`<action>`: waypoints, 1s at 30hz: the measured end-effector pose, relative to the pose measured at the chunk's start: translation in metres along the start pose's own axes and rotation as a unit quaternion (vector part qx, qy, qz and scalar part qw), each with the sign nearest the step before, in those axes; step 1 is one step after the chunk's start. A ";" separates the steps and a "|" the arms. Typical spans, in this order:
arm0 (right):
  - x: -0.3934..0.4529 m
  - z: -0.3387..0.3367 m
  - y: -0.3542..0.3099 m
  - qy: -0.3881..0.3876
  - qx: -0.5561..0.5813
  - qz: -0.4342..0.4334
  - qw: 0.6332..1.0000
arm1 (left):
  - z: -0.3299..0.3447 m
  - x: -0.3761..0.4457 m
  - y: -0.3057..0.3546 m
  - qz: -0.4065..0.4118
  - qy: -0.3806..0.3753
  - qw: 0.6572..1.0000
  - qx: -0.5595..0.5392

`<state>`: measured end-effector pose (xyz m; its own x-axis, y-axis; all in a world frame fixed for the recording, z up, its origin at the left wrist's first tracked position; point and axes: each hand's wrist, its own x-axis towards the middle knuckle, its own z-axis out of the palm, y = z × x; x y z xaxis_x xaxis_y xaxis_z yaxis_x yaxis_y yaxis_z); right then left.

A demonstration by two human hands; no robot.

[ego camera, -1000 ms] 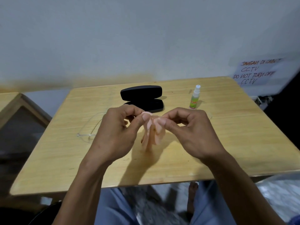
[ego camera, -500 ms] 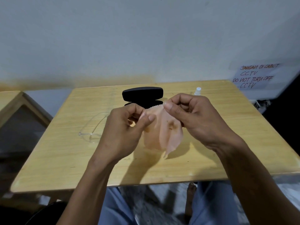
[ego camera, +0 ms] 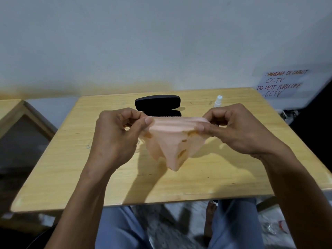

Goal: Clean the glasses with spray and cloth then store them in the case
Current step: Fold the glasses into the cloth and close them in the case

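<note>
A peach cleaning cloth [ego camera: 173,141] hangs stretched between my two hands above the middle of the wooden table [ego camera: 224,173]. My left hand [ego camera: 116,139] pinches its left top corner and my right hand [ego camera: 233,130] pinches the right one. Behind the cloth the black glasses case [ego camera: 157,103] stands open, its lower half mostly hidden. A small spray bottle [ego camera: 218,101] with a white cap stands at the back right, its body covered by my right hand. The clear glasses are almost entirely behind my left hand; only a faint bit of clear frame [ego camera: 88,146] shows.
A second wooden table [ego camera: 10,108] adjoins on the left. A handwritten paper sign [ego camera: 283,83] hangs on the wall at the right. My knees in blue trousers [ego camera: 118,229] are under the table's front edge.
My hands have drawn apart and lifted, unfolding the cloth from a small wad into a wide stretched sheet. My left hand now covers the glasses.
</note>
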<state>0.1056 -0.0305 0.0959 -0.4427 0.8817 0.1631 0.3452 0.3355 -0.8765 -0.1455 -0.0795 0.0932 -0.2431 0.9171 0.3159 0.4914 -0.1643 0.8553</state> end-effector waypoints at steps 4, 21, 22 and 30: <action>-0.002 -0.004 0.003 0.082 0.074 0.001 0.994 | -0.005 0.003 0.002 0.014 0.005 1.000 0.014; 0.005 0.002 0.033 0.147 0.099 0.050 0.983 | 0.005 0.012 -0.018 0.034 -0.033 0.987 0.151; 0.009 0.003 0.036 0.158 0.093 0.051 0.982 | 0.008 0.016 -0.020 0.038 -0.031 0.986 0.157; 0.009 0.006 0.033 0.245 0.039 -0.037 0.968 | 0.006 0.021 -0.017 0.190 0.047 0.954 0.226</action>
<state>0.1083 -0.0132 0.0657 -0.0117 0.9141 0.4052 0.2548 0.3946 -0.8828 -0.1535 -0.0548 0.0832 -0.0382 0.7825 0.6214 0.8641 -0.2865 0.4139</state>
